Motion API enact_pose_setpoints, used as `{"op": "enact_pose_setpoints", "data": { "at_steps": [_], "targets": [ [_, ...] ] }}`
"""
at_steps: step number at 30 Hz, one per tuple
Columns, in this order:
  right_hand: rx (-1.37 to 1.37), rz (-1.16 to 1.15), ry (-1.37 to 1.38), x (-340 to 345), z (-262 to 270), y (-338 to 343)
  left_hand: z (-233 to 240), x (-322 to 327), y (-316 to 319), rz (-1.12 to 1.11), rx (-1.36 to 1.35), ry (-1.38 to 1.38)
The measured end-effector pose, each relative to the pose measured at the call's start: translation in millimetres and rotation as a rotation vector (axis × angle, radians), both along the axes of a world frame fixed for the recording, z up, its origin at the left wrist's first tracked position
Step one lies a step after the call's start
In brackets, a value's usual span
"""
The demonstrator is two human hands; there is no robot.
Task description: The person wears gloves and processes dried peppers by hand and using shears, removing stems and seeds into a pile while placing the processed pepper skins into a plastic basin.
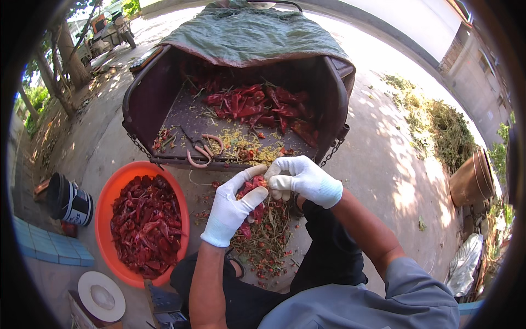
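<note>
My left hand [232, 207], in a white work glove, is closed around a dried red pepper [257, 183]. More red pepper flesh hangs below its palm. My gloved right hand [306, 181] pinches the pepper's end beside my left fingertips; its fingers hide the exact grip. Both hands are just in front of an open cart bed [181, 111]. Inside the bed lies a heap of red peppers [254, 103], with yellow seeds [238, 140] scattered nearer its edge. A pair of scissors with pink handles [201, 149] rests on that edge.
An orange basin [101, 218] full of red peppers stands at left. Stems and scraps [267, 246] cover the ground between my feet. A green woven sheet [254, 35] drapes the cart. Chains [332, 152] hang at its corners. A black bucket [68, 199] lies tilted far left.
</note>
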State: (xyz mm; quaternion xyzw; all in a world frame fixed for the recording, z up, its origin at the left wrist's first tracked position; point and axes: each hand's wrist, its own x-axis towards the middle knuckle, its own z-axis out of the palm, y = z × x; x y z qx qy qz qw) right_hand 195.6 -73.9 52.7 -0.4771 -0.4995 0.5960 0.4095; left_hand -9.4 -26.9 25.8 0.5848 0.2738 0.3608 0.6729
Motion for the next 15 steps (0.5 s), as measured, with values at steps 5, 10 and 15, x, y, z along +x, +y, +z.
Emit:
{"op": "enact_pose_setpoints", "data": {
  "at_steps": [5, 10, 15],
  "targets": [
    [-0.023, -0.001, -0.073, -2, -1, -5, 8, -5, 0, -0.03, -0.062, 0.194],
    [0.521, -0.201, -0.744, -17, -7, -9, -14, -2, 1, 0.109, 0.268, 0.365],
    [0.771, -0.377, -0.941, -32, -14, -7, -16, 4, -3, 0.314, 0.638, 0.422]
  ]
}}
